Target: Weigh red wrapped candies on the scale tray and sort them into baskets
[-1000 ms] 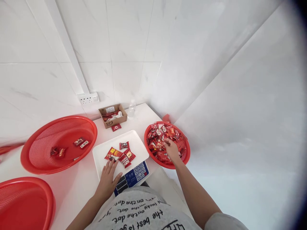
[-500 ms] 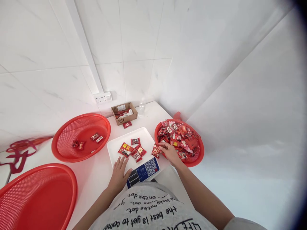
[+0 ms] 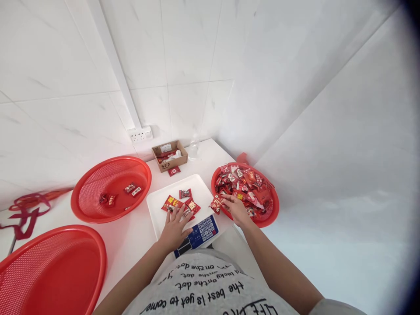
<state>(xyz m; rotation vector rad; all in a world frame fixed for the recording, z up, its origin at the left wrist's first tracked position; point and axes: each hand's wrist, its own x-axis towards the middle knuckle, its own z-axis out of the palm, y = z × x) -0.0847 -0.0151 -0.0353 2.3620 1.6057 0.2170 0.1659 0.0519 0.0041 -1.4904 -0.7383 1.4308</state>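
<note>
My right hand (image 3: 236, 211) pinches a red wrapped packet (image 3: 216, 204) at the left rim of a red basket (image 3: 276, 212) heaped with similar packets. My left hand (image 3: 173, 228) lies with fingers stretched over the front of the white tray (image 3: 157, 199) of a digital scale. Its fingertips reach several red packets (image 3: 192, 205) on the tray and partly cover them; whether they press on one I cannot tell. A smaller dark red packet (image 3: 185, 193) lies behind them. The scale's blue keypad panel (image 3: 205, 228) is partly hidden by my left hand.
Left of the scale stands a red basket (image 3: 144, 164) with a few packets inside, and nearer me another red basket (image 3: 98, 245). At the back are a cardboard box (image 3: 173, 164), a loose packet (image 3: 174, 171) and a clear bottle (image 3: 194, 148). Red ribbon (image 3: 29, 218) lies far left.
My left hand has moved right and forward over the packets on the tray. My right hand, still holding its packet, has shifted slightly right and up.
</note>
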